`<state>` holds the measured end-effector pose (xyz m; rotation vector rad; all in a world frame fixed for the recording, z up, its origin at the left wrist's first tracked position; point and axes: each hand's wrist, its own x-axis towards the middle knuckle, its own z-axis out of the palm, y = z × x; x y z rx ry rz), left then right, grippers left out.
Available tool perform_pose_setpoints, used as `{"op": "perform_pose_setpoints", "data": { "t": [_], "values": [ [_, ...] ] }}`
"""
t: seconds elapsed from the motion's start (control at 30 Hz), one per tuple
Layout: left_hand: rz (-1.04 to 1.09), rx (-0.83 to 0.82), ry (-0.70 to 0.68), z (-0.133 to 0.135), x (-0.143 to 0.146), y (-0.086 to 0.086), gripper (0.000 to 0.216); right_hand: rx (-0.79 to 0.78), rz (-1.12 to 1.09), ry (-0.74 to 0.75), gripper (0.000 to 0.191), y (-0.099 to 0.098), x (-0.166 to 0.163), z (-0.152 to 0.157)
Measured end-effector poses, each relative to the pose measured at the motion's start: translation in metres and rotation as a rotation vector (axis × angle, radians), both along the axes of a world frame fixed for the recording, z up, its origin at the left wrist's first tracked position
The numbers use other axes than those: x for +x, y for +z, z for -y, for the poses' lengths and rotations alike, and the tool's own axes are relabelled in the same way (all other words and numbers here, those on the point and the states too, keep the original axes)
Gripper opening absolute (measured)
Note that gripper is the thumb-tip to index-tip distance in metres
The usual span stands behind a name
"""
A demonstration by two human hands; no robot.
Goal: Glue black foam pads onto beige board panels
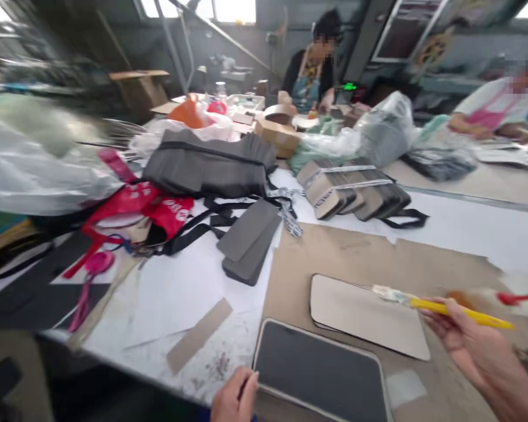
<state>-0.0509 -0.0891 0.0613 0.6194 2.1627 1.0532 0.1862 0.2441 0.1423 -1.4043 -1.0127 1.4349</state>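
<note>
My right hand (470, 340) is closed around the yellow handle of a paintbrush (449, 308). Its pale, coated bristles reach over the upper edge of a beige rectangular panel (365, 316), which lies on at least one more like it. Closer to me lies a dark grey panel (321, 369) with a light border and rounded corners. At its left edge is my left hand (235, 395), fingers curled and thumb against the rim, gripping it. Under the panels spreads a brown cardboard sheet (356, 252). A small translucent square (405, 387) lies beside the dark panel.
Grey pieces (250, 240), a beige strip (200, 334), a red bag (158, 211) and black straps lie leftward. Behind are a dark bundle (211, 161) and tied panels (356, 187). A red-handled tool (517, 299) is at right. Two people work across the table.
</note>
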Motion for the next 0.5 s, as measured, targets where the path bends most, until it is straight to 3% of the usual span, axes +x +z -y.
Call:
{"op": "perform_pose_setpoints", "data": {
  "t": [0.1,0.27,0.37,0.5],
  "values": [
    [-0.034,0.014,-0.101,-0.02,-0.004,0.007,0.027,-0.133,-0.069,-0.135,0.032,-0.006,0.012,0.02],
    [-0.065,0.07,-0.324,-0.081,0.001,0.024,0.019,-0.126,-0.149,-0.135,0.051,-0.023,-0.027,0.051],
    [-0.071,0.048,-0.31,-0.128,0.002,0.02,0.013,-0.079,-0.146,-0.087,0.047,-0.032,-0.057,0.06],
    [-0.029,-0.061,-0.248,-0.178,0.0,0.001,0.006,-0.013,-0.115,-0.016,0.043,-0.047,-0.089,0.059]
  ]
}}
